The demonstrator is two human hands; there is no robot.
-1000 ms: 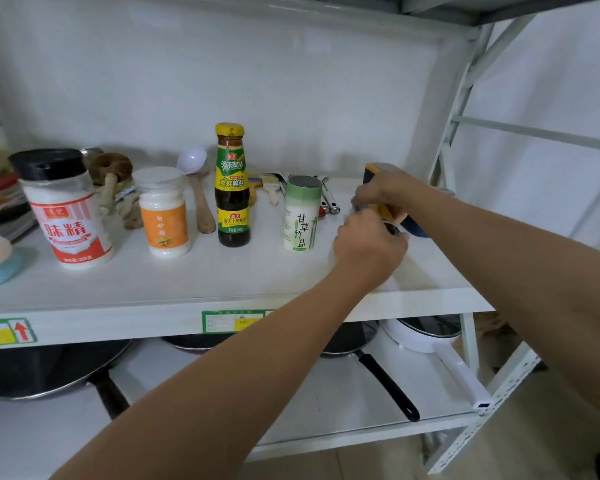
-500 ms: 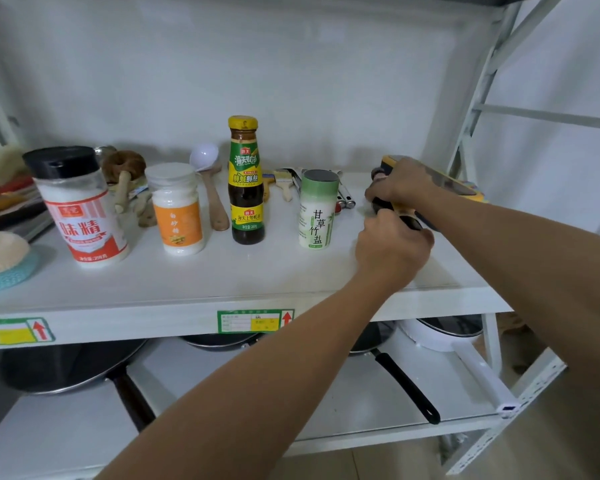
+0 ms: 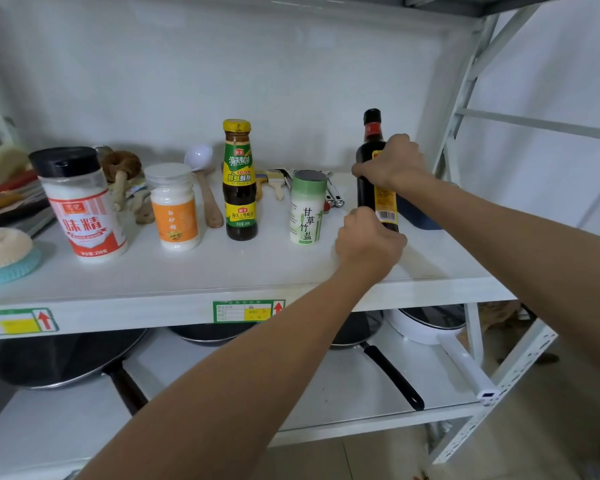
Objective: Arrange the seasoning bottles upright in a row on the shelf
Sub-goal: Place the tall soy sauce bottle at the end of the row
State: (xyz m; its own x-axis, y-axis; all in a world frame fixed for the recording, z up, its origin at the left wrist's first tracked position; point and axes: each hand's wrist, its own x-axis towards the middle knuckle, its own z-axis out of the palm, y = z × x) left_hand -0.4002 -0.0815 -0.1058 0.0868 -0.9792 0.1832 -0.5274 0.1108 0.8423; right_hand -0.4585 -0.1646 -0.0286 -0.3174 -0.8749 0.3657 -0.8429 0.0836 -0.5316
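Observation:
On the white shelf (image 3: 222, 268) several seasoning bottles stand upright in a row: a black-capped MSG jar (image 3: 80, 206), a small orange-labelled jar (image 3: 174, 209), a yellow-capped oyster sauce bottle (image 3: 239, 181) and a green bamboo-salt shaker (image 3: 307, 207). At the right end a tall dark sauce bottle (image 3: 373, 143) stands upright. My right hand (image 3: 394, 162) grips its middle. My left hand (image 3: 368, 242) is closed at its base, hiding the bottom.
Wooden spoons, a white ladle (image 3: 198, 157), brushes and small tools lie behind the row. A sponge on a teal dish (image 3: 4, 254) sits far left. A dark blue object (image 3: 416, 216) lies behind the tall bottle. Pans (image 3: 66, 362) fill the lower shelf. The rack post (image 3: 454, 150) rises at right.
The dark sauce bottle lay tilted on its side under both hands; now it stands upright at the right end of the row, both hands still on it.

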